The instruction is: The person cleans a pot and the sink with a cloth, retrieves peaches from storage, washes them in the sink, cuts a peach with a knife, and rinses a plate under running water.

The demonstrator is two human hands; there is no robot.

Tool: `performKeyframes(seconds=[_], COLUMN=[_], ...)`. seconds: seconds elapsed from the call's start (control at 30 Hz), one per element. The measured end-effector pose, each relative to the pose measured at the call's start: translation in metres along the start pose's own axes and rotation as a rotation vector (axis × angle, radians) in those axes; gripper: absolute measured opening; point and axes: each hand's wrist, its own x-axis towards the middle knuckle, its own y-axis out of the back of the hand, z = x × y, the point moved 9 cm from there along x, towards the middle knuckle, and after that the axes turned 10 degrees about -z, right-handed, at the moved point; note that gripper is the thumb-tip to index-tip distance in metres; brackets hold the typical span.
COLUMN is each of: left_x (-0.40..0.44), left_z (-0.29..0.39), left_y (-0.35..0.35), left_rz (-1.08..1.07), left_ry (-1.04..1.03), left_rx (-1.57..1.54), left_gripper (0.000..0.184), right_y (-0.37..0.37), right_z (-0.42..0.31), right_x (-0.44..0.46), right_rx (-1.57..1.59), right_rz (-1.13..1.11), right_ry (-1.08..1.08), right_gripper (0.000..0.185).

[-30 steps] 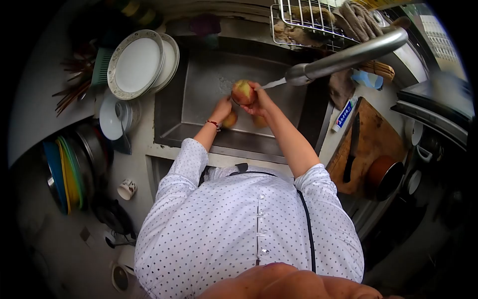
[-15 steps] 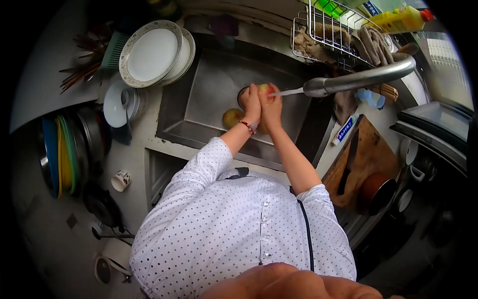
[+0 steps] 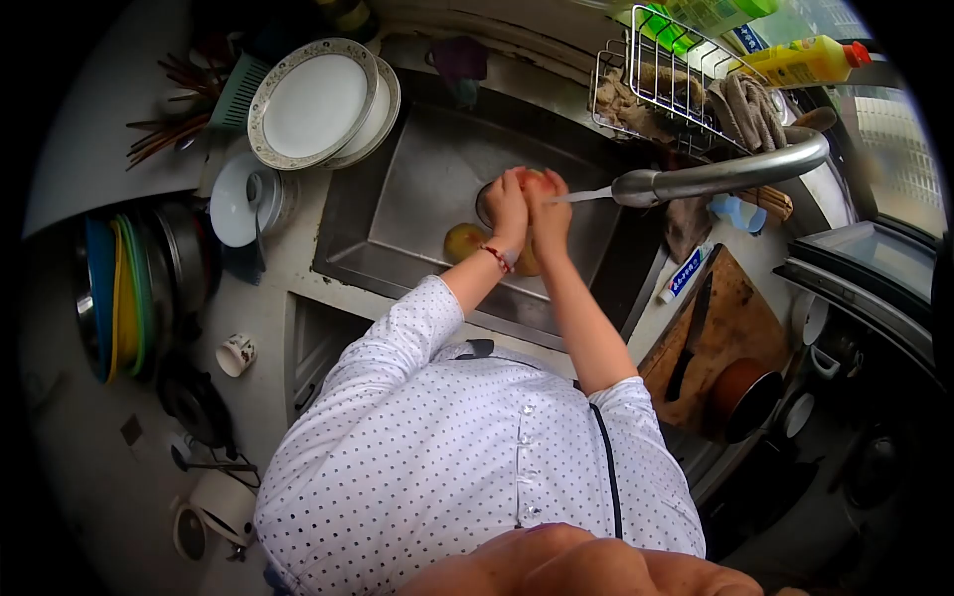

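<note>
Red skin is most of what shows of the apple (image 3: pixel 538 183), held between the left hand (image 3: pixel 509 209) and the right hand (image 3: pixel 551 214) above the steel sink (image 3: pixel 427 169). Both hands are curled closely round it, covering its sides; how hard they press and where the far fingertips lie, I cannot tell. Water from the tap (image 3: pixel 720 181) runs onto the right hand. A second apple (image 3: pixel 463 241) lies in the sink, partly behind the left wrist, while a third apple (image 3: pixel 528 264) is mostly hidden between the forearms. The left hand also covers part of what looks like the drain (image 3: pixel 483 206). Up top, a green bottle (image 3: pixel 714 14) is cut off by the edge.
</note>
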Motion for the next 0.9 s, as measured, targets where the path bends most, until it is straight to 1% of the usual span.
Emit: performKeyframes(seconds=[0.03,0.07,0.1,0.13,0.17,0.23,0.27,0.3,0.33,0.37,0.4,0.43,0.47,0.5,0.53,0.57,0.6,0.63,0.67,0.7,0.73,0.77,0.8,0.83,0.87,0.9], left_x=[-0.001,-0.009,-0.024,-0.042,-0.041,-0.025,-0.011,-0.008,0.005,0.008,0.008,0.004,-0.003,-0.01,-0.011,-0.021,-0.037,-0.037,-0.026,-0.017,-0.013,0.004,0.007,0.003,-0.003,-0.009], left_z=[-0.006,0.014,0.042,0.067,0.067,0.059,0.041,0.044,0.02,-0.008,-0.014,-0.017,0.006,0.028,0.026,0.051,0.07,0.07,0.059,0.046,0.045,0.015,-0.015,-0.016,-0.003,0.008], left_y=[-0.001,-0.007,-0.017,-0.025,-0.022,-0.027,-0.025,-0.027,-0.02,-0.022,-0.022,-0.022,-0.014,-0.01,-0.008,-0.013,-0.024,-0.022,-0.017,-0.013,-0.011,-0.001,-0.005,-0.007,-0.004,-0.001], left_rz=[-0.002,-0.026,-0.052,-0.059,-0.067,-0.181,-0.198,-0.202,-0.188,-0.166,-0.155,-0.155,-0.1,-0.041,-0.043,-0.072,-0.104,-0.108,-0.152,-0.194,-0.196,-0.181,-0.159,-0.159,-0.094,-0.031], left_ry=[0.001,-0.252,-0.504,-0.733,-0.725,-0.627,-0.488,-0.489,-0.185,0.122,0.1,0.105,-0.064,-0.232,-0.231,-0.53,-0.831,-0.831,-0.656,-0.479,-0.479,-0.168,0.15,0.155,0.063,-0.03], left_rx=[0.004,0.161,0.314,0.499,0.496,0.473,0.352,0.351,-0.006,-0.358,-0.482,-0.478,-0.205,0.069,0.072,0.301,0.529,0.529,0.415,0.299,0.298,-0.105,-0.503,-0.502,-0.395,-0.286], left_gripper=[0.021,0.021,0.022,0.026,0.026,0.026,0.021,0.021,0.021,0.023,0.029,0.029,0.028,0.027,0.027,0.027,0.027,0.027,0.026,0.025,0.025,0.024,0.024,0.024,0.025,0.026], right_y=[-0.008,-0.019,-0.011,-0.02,-0.032,-0.029,-0.019,-0.012,-0.001,-0.005,0.0,0.003,0.002,-0.008,-0.022,-0.018,-0.028,-0.041,-0.042,-0.036,-0.032,-0.036,-0.02,-0.009,-0.008,-0.003], right_z=[0.037,0.063,0.059,0.063,0.06,0.066,0.066,0.05,0.031,0.024,0.002,-0.02,-0.01,0.027,0.059,0.061,0.07,0.075,0.072,0.064,0.052,0.039,-0.004,-0.042,-0.03,-0.024], right_x=[0.012,0.015,0.021,0.016,0.003,-0.003,0.004,0.008,0.007,0.005,0.005,0.002,0.007,0.018,0.018,0.02,0.016,0.007,0.004,0.007,0.009,0.003,0.004,-0.004,-0.001,0.004], right_rx=[0.285,0.568,0.568,0.809,1.051,0.989,0.775,0.561,0.357,0.355,0.127,-0.099,-0.096,0.191,0.479,0.482,0.715,0.948,0.949,0.742,0.535,0.534,0.183,-0.169,0.006,0.008], right_rz=[-0.097,-0.192,-0.188,-0.29,-0.389,-0.372,-0.339,-0.303,-0.181,-0.18,-0.135,-0.087,-0.081,-0.165,-0.248,-0.244,-0.32,-0.399,-0.395,-0.373,-0.351,-0.35,-0.205,-0.055,-0.062,-0.058], right_ry=[-0.204,-0.407,-0.409,-0.611,-0.815,-0.825,-0.65,-0.475,-0.307,-0.307,-0.103,0.099,0.098,-0.117,-0.334,-0.335,-0.486,-0.638,-0.64,-0.499,-0.357,-0.357,-0.05,0.248,0.146,0.144], right_gripper=[0.036,0.037,0.037,0.038,0.039,0.039,0.038,0.036,0.04,0.04,0.04,0.04,0.04,0.039,0.038,0.038,0.037,0.035,0.035,0.034,0.033,0.033,0.031,0.03,0.028,0.028])
